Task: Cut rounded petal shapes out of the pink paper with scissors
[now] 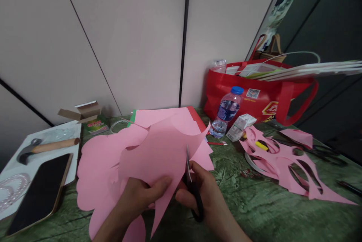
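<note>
My left hand [144, 193] pinches a sheet of pink paper [158, 147] near its lower edge, thumb on top. The sheet is held up off the table and has curved, cut edges, with a pointed strip hanging down. In my right hand [207, 189] is a pair of scissors [194, 196] with black handles, fingers in the loops. Their blades point away from me, and the paper's right part lies at the blades. Beneath the sheet, at left, is a large pink paper shape [97, 170] with a scalloped outline.
A phone [42, 193], a hammer [49, 146] and beads [13, 189] are at left, near an open small box [94, 121]. Behind lie stacked papers [162, 115]. A water bottle [226, 111], a red bag [257, 93] and pink paper scraps [283, 162] occupy the right.
</note>
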The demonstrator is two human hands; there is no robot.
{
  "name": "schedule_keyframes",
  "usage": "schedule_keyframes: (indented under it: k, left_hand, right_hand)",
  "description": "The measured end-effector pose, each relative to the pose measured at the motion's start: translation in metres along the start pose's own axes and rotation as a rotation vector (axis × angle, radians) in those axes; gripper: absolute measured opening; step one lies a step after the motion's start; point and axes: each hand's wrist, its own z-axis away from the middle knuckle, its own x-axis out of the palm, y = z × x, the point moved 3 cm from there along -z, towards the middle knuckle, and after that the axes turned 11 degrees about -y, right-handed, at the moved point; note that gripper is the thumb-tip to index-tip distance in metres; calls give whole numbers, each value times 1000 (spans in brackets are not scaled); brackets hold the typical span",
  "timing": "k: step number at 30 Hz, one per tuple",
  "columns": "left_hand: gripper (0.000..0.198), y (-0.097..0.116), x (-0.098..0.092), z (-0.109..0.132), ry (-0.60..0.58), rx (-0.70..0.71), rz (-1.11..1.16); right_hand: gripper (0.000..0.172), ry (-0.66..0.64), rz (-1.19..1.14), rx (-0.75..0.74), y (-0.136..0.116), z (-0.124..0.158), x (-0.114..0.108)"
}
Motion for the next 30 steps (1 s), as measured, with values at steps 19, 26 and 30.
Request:
schedule_keyframes:
  k: [19, 26, 30]
  left_hand:
    - [26, -2, -11, -5, 15, 183, 4]
    - [37, -2, -11, -8, -14, 262, 99]
    - [34, -1, -11, -7, -4, 261, 83]
  right_hand:
    - [42, 22, -10, 48, 8, 1, -2]
    - [44, 38, 13, 37, 8, 1, -2]
    - [43, 39, -1, 49, 11, 2, -3]
